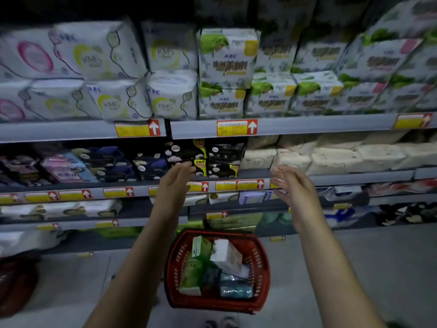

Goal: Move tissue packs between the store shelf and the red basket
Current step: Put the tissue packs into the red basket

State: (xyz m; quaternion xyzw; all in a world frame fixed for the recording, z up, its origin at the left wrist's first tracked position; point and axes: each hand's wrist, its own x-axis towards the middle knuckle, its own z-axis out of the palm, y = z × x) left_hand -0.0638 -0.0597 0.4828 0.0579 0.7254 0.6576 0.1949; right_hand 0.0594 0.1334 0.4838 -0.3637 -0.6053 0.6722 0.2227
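head view: both hands [176, 179] empty before shelf [307, 125].

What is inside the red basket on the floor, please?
The red basket holds a green pack at left, a white pack in the middle and a teal pack in front. Anything under them is covered.

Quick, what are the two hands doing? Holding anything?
Left hand: open, empty, fingers by the black packs.
Right hand: open, empty.

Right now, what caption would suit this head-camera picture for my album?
Open and empty, left hand and right hand reach toward a store shelf above a red basket holding several packs.
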